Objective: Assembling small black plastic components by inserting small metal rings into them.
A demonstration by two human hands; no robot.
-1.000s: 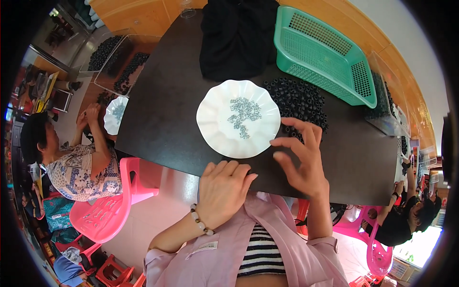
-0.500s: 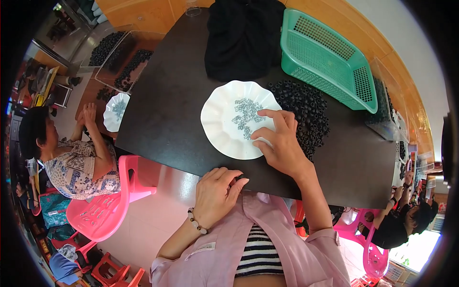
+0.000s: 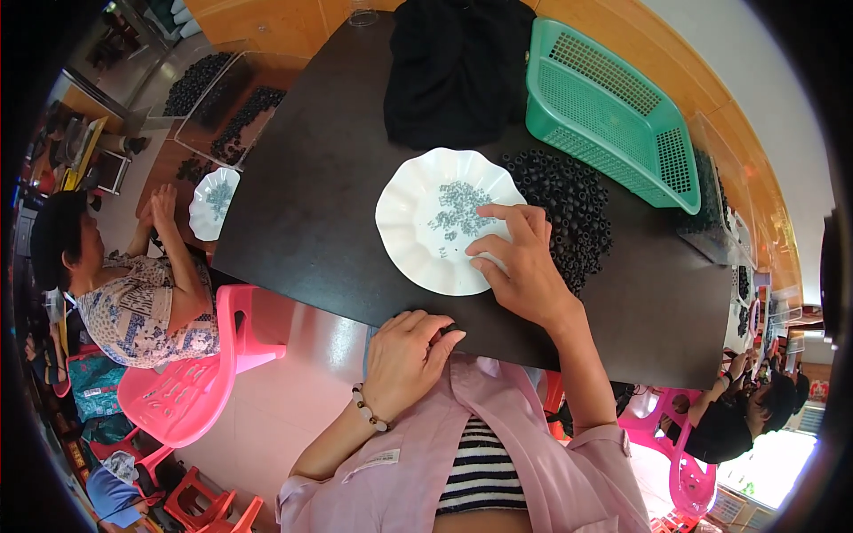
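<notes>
My left hand (image 3: 405, 351) rests at the table's near edge, its thumb and fingers closed around a small black ring-like part (image 3: 450, 330). Only a bit of that part shows between the fingertips. My right hand (image 3: 526, 266) hovers over the right side of a white scalloped plate (image 3: 404, 253), fingers bent and apart, with the index fingertip at a scatter of small clear pieces (image 3: 462, 206). Nothing shows between these fingers. Right of the plate lies a heap of small black ring-like parts (image 3: 569, 209), partly behind my right hand.
A green mesh basket (image 3: 613, 115) stands at the back right, beside a clear bin (image 3: 711, 222) of black parts. Black cloth (image 3: 455, 80) lies at the back. On the left, a person (image 3: 147, 302) sits on a pink chair (image 3: 182, 400) near another white plate (image 3: 200, 213).
Clear pieces on the plate have shifted; the lower cluster has thinned and spread near my right fingers. Both my hands stay nearly in place. The view has moved slightly.
</notes>
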